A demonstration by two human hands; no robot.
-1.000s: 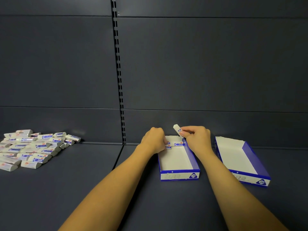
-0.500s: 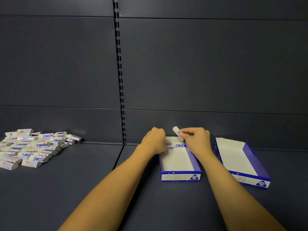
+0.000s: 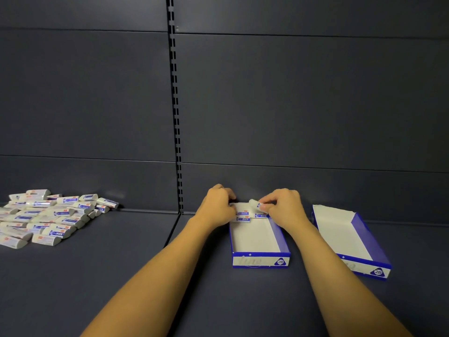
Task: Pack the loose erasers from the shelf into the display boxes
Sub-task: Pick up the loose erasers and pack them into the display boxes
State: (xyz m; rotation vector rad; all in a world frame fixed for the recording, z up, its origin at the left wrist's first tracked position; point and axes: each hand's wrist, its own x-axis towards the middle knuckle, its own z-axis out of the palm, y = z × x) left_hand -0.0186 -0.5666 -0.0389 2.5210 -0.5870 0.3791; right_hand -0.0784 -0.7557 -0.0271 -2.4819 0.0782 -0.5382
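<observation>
Erasers lay heaped [image 3: 48, 216] at the shelf's [image 3: 121, 276] far left, well apart from two blue display boxes: an empty one [image 3: 349, 242] at right, a middle one [image 3: 257, 237] with a few erasers at its back. Her right hand [image 3: 285, 206] pinched one eraser [image 3: 254, 203] over that box. Her left hand [image 3: 217, 205] curled at the box's back corner, perhaps gripping it.

Two display boxes [image 3: 260, 260], two hands [image 3: 218, 207], one uncounted pile of loose erasers [image 3: 48, 217].
</observation>
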